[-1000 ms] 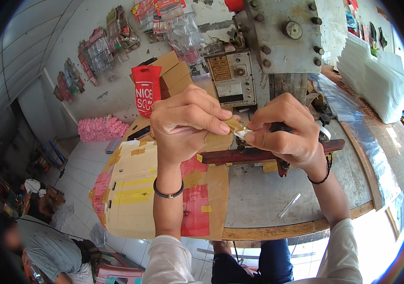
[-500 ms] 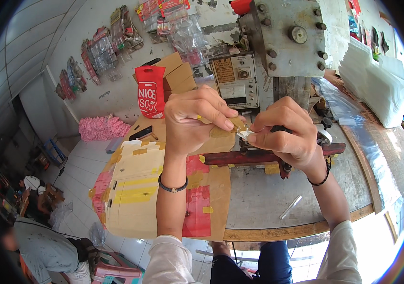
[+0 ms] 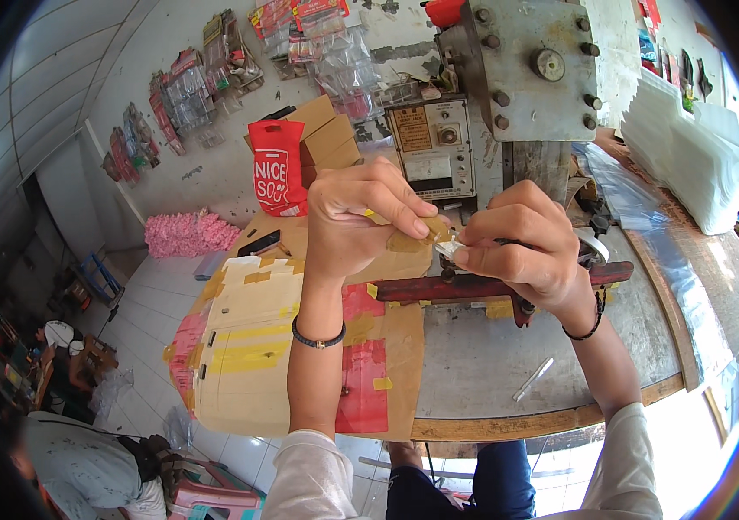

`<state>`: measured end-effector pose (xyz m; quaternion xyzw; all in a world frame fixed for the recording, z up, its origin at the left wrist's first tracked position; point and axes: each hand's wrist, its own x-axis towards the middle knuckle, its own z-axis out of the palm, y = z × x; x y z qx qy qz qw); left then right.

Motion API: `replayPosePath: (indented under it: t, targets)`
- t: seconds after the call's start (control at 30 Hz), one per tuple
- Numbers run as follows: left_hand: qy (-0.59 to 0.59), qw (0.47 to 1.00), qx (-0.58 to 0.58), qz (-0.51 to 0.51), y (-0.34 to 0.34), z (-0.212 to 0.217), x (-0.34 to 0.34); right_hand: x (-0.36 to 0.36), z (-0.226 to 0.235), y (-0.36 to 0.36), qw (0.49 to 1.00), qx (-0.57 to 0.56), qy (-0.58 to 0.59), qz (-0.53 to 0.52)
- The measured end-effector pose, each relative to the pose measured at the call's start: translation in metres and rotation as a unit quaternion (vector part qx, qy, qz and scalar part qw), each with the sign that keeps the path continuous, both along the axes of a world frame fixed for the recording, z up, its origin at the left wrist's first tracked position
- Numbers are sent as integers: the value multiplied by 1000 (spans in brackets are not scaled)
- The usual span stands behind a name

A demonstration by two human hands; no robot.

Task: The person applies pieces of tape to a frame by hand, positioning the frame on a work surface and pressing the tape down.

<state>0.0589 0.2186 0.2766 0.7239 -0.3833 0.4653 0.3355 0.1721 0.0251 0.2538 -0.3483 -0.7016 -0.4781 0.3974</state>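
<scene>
Both my hands are raised close together above the worktable. My left hand (image 3: 354, 215) pinches a strip of amber-brown tape (image 3: 411, 243) between thumb and fingers. Facing it, my right hand (image 3: 527, 247) has thumb and forefinger closed on a small, crinkled, whitish-silver piece (image 3: 447, 249) that meets the tape's end. Whether the two are stuck together is too small to tell. Just below the hands runs a dark red bar (image 3: 413, 290) with yellow tape at its left end. A pale slim stick (image 3: 532, 379) lies on the grey metal tabletop (image 3: 473, 386).
A heavy bolted press head (image 3: 532, 74) stands at the back, beside a control box (image 3: 432, 147). At left are taped cardboard sheets (image 3: 248, 364), a phone (image 3: 259, 243) and a red bag (image 3: 278, 169). White foam sheets (image 3: 686, 152) stack at right. Another person (image 3: 84, 459) is lower left.
My hands stay nearly in place, still pinching the tape and the silvery piece. The person at lower left has shifted slightly.
</scene>
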Motion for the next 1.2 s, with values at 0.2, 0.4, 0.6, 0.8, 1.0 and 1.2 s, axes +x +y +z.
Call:
replayPosePath:
  t: [0.2,0.4,0.6,0.8,1.0,1.2]
  targets:
    - [29,999,-15,-3,0,-3,-4,0,-1,1,1000,6,-12,-2]
    - [21,1000,0,-4,0,1,-5,-1,-2,2,1000,15,-16,2]
    - [34,999,-7,-6,3,-1,-5,0,-2,3,1000,11,-19,-3]
    - [46,999,-17,-17,5,-2,-1,1,-4,3,1000,4,-16,-9]
    - [58,998,-22,-5,12,-6,0,2,-4,2,999,-4,-20,-26]
    - [58,998,-10,3,14,-5,1,2,-2,1,999,-8,-23,-25]
